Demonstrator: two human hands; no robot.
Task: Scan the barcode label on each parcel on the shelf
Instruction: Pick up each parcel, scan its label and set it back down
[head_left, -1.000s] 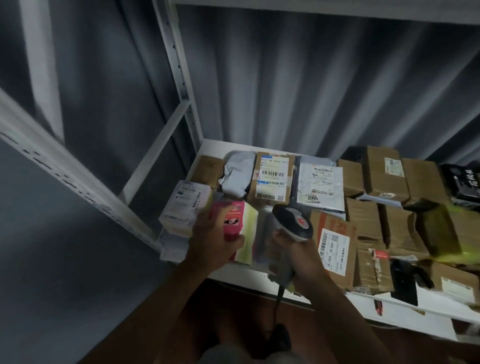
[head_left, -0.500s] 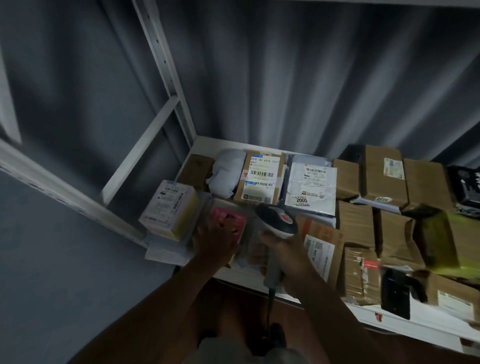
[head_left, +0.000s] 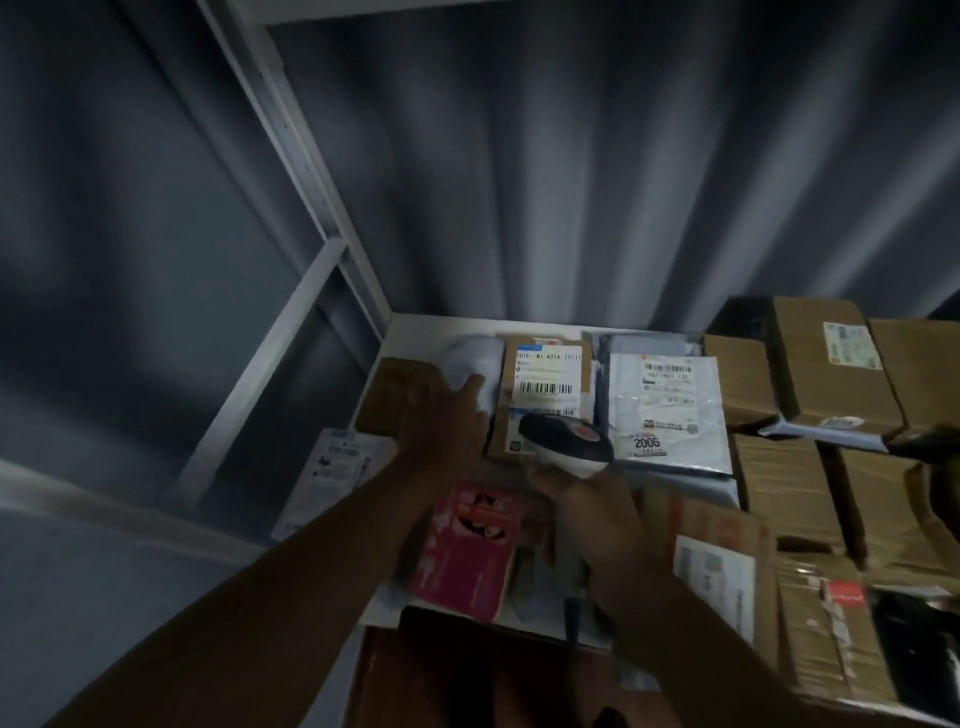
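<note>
Fingers of the right hand are wrapped round the handle of a barcode scanner, whose dark head points toward twelve o'clock, over the lower edge of a brown parcel with a white barcode label. At nine o'clock from that hand lies a pink packet near the front edge of the white shelf, with a blurred white labelled box further out at nine o'clock. At three o'clock from the right hand sits a cardboard box with a white label.

Further in, the left hand reaches toward twelve o'clock with straight fingers laid against a white soft parcel; it grasps nothing that can be seen. A small brown box lies just at nine o'clock of this hand, partly under the wrist.

At three o'clock from the labelled brown parcel lies a white poly mailer marked 2005. Beyond it, toward two and three o'clock, plain cardboard boxes stand packed side by side. Behind the shelf hangs a grey pleated curtain, and a white upright of the rack rises at eleven o'clock.
</note>
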